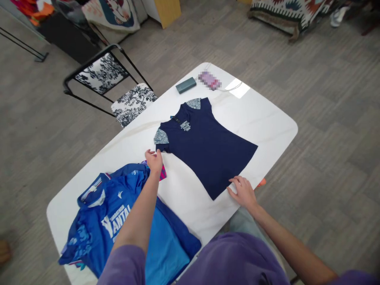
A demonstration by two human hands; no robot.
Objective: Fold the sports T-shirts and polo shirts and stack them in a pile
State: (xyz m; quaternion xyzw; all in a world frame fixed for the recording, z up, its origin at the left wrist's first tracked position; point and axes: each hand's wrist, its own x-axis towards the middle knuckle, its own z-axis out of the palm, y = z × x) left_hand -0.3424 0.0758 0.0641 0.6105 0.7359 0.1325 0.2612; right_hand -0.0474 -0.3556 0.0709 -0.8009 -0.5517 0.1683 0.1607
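A navy blue top (204, 148) with grey patterned sleeves lies spread flat on the white table (267, 122). My left hand (154, 160) hovers by the top's near sleeve, fingers loosely apart, holding nothing. My right hand (243, 192) rests open on the table at the top's bottom hem corner, fingertips touching the fabric. A pile of bright blue sports jerseys (118, 221) lies under my left forearm at the table's near left.
A dark green power bank (186, 85) and a phone (209, 80) with a white cable lie at the table's far end. A black-framed chair (115, 89) with floral cushions stands to the left of the table. Grey carpet surrounds it.
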